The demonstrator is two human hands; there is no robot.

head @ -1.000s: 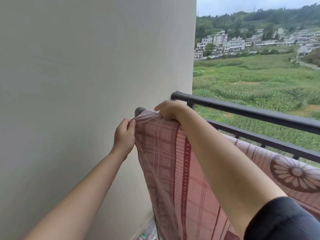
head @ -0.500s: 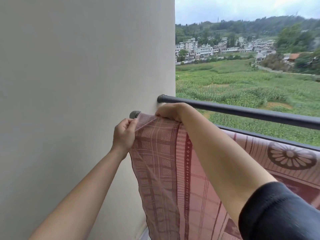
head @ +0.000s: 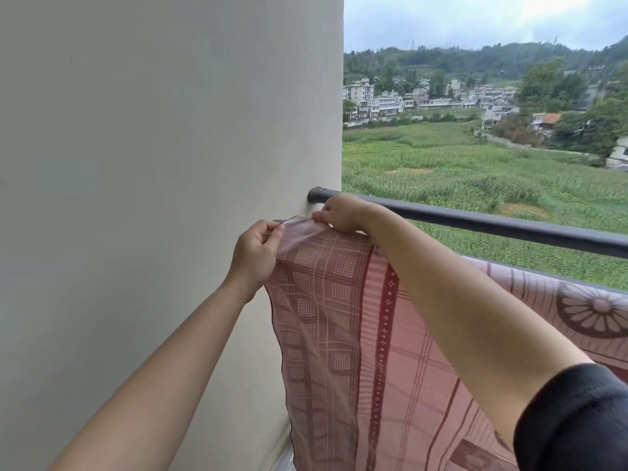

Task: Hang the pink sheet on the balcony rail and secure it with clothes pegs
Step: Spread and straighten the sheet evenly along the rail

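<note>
- The pink sheet (head: 339, 317), checked in white with dark red bands and a wheel motif at the right edge, fills the lower centre and lower right of the frame.
- Its top fold runs just below the dark handrail (head: 492, 226). Whatever bears the fold is covered by cloth. From there the sheet hangs straight down.
- The sheet's left edge falls close beside the cream wall (head: 170, 130), which takes up the whole left half of the frame.
- The left hand (head: 255, 254), at centre frame, has its fingers curled. Thumb and forefinger pinch the sheet's upper left corner and draw it towards the wall.
- The right hand (head: 343, 214), just right of and above the left, lies on the top fold. Its fingers are bent down and nip the cloth at the fold, right under the wall end of the handrail.
- A black sleeve (head: 571, 419) covers the right upper arm at the lower right corner; both forearms are bare.
- Beyond the handrail, in the upper right, lie green fields (head: 475, 171), a cluster of pale houses (head: 424, 100) and wooded hills (head: 475, 59) under a cloudy sky.
</note>
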